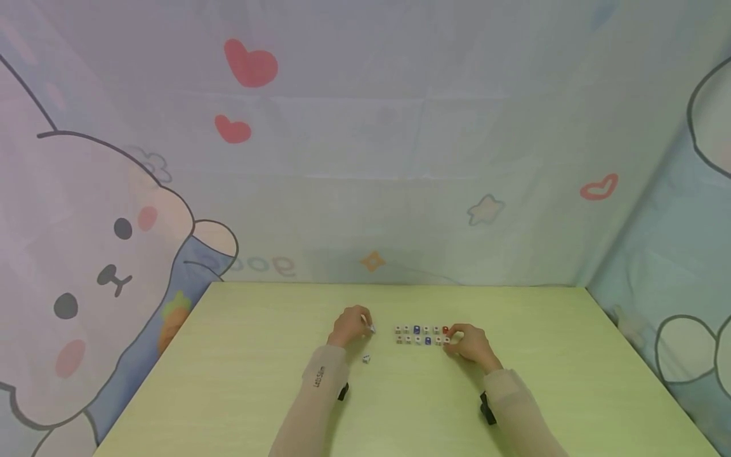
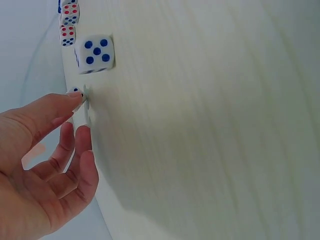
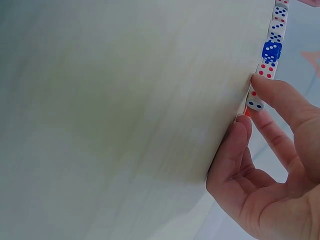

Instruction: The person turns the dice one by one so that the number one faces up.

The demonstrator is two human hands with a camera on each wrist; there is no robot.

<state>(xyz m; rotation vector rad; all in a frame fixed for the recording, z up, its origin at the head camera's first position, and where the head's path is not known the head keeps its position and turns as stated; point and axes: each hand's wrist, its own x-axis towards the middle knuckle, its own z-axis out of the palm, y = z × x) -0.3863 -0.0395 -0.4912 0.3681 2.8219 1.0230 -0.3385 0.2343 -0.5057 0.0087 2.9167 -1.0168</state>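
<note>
On the table, small dice stand in two short rows, most of them white, with a blue die [image 1: 417, 330] and a red die [image 1: 445, 330] in the far row and another blue die [image 1: 428, 341] in the near one. To the left of the rows, my left hand [image 1: 349, 325] pinches a white die [image 2: 76, 91] between thumb and fingertips, partly hidden by the thumb. My right hand [image 1: 473, 343] is at the rows' right end, thumb and fingers around the white end die [image 3: 255, 103] of the near row. Its fingertips are beside the red die.
A loose white die [image 1: 366, 359] with blue pips lies nearer me, below the left hand. The pale yellow table [image 1: 257, 330] ends at a hanging cloth [image 1: 365, 158] printed with hearts and a bear.
</note>
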